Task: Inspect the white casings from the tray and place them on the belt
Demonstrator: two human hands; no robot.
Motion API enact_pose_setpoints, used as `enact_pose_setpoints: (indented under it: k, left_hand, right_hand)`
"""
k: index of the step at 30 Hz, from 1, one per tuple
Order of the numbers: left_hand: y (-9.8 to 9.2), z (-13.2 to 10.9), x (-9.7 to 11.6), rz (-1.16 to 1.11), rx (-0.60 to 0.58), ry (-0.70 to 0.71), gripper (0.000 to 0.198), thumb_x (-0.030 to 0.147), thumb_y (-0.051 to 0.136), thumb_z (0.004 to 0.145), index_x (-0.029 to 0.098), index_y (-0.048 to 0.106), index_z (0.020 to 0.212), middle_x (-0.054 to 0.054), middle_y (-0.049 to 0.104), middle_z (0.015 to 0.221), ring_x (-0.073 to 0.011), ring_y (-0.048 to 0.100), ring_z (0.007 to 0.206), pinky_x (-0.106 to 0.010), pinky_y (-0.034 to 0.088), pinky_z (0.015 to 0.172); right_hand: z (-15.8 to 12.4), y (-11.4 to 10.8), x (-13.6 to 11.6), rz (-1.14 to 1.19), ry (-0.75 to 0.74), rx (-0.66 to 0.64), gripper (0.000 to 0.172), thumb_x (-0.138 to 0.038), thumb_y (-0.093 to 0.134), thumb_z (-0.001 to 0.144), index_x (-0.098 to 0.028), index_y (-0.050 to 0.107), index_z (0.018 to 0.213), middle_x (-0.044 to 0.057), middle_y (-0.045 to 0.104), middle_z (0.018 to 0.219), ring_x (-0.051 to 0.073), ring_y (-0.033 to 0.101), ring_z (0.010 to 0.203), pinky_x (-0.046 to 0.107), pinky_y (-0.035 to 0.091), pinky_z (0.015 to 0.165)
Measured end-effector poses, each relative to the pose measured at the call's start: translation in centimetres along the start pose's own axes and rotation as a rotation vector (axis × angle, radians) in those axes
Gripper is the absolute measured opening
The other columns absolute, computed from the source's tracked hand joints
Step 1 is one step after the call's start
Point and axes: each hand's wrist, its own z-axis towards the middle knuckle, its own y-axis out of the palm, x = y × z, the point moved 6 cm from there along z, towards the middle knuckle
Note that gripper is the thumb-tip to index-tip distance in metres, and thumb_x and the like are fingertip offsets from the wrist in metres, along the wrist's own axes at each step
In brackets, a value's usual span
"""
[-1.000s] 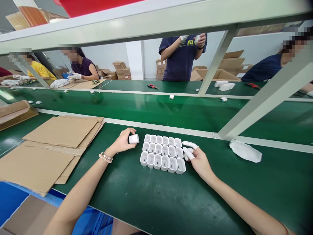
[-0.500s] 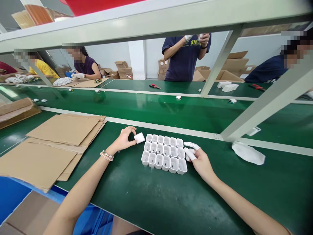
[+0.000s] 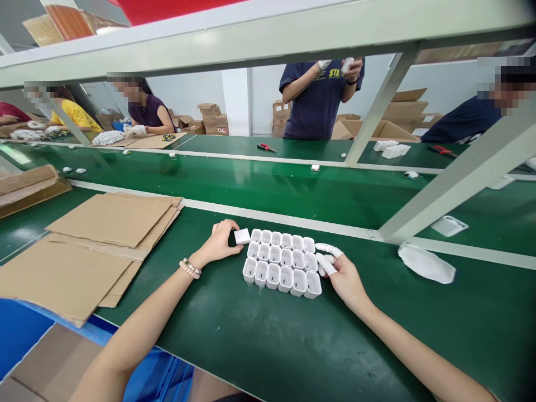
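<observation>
A block of several small white open-topped shells [image 3: 281, 262] stands in rows on the green table. My left hand [image 3: 220, 243] is closed on one more white shell [image 3: 242, 236] and holds it against the block's far-left corner. A bead bracelet sits on that wrist. My right hand [image 3: 341, 273], with white finger cots on its fingertips, rests against the block's right side, fingers curled and pressing on the end shells.
Flattened cardboard sheets [image 3: 90, 240] lie to the left. A white cloth [image 3: 426, 263] lies to the right beside a slanted metal frame post [image 3: 460, 167]. A white tray [image 3: 449, 225] rides the green conveyor [image 3: 251, 184] beyond. Other people work across the line; scissors [image 3: 264, 147] lie there.
My left hand has carried the white shell rightward up to the block's far-left corner. A white tray has come into view on the conveyor at the right. My right hand has stayed put.
</observation>
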Motion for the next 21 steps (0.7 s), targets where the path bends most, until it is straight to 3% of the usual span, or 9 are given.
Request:
enact_pose_setpoints:
  k: [3, 10, 17, 21]
  left_hand:
    - [0.1, -0.1, 0.1, -0.018, 0.004, -0.02, 0.039, 0.031, 0.064, 0.073, 0.021, 0.047, 0.106, -0.006, 0.056, 0.104, -0.0261, 0.053, 0.101, -0.045, 0.036, 0.096]
    - [-0.9, -0.2, -0.1, -0.053, 0.074, -0.091, 0.05, 0.031, 0.065, 0.071, 0.021, 0.043, 0.114, -0.006, 0.053, 0.104, -0.0261, 0.051, 0.101, -0.044, 0.039, 0.095]
    - [-0.3, -0.1, -0.5, -0.035, -0.005, -0.074, 0.051, 0.028, 0.064, 0.069, 0.021, 0.045, 0.116, -0.005, 0.057, 0.104, -0.0268, 0.053, 0.099, -0.046, 0.038, 0.095]
    - [-0.4, -0.1, -0.3, -0.032, -0.008, -0.061, 0.052, 0.026, 0.063, 0.071, 0.022, 0.045, 0.119, -0.007, 0.057, 0.115, -0.0287, 0.053, 0.107, -0.048, 0.036, 0.1]
  right_hand:
    - [0.0, 0.0, 0.0, -0.012, -0.015, 0.002, 0.049, -0.052, 0.062, 0.082, -0.018, 0.055, 0.117, -0.005, 0.05, 0.059, 0.014, 0.047, 0.057, 0.029, 0.039, 0.057]
    - [0.0, -0.1, 0.1, -0.004, -0.02, 0.014, 0.051, -0.052, 0.063, 0.081, -0.017, 0.055, 0.117, -0.004, 0.052, 0.059, 0.014, 0.048, 0.056, 0.028, 0.04, 0.056]
    - [0.0, -0.1, 0.2, -0.01, -0.017, 0.014, 0.049, -0.052, 0.063, 0.081, -0.018, 0.056, 0.117, -0.005, 0.051, 0.058, 0.014, 0.048, 0.056, 0.028, 0.04, 0.056]
    - [0.1, -0.2, 0.3, -0.005, -0.017, 0.011, 0.049, -0.051, 0.063, 0.082, -0.018, 0.056, 0.117, -0.005, 0.051, 0.058, 0.014, 0.048, 0.056, 0.028, 0.04, 0.056]
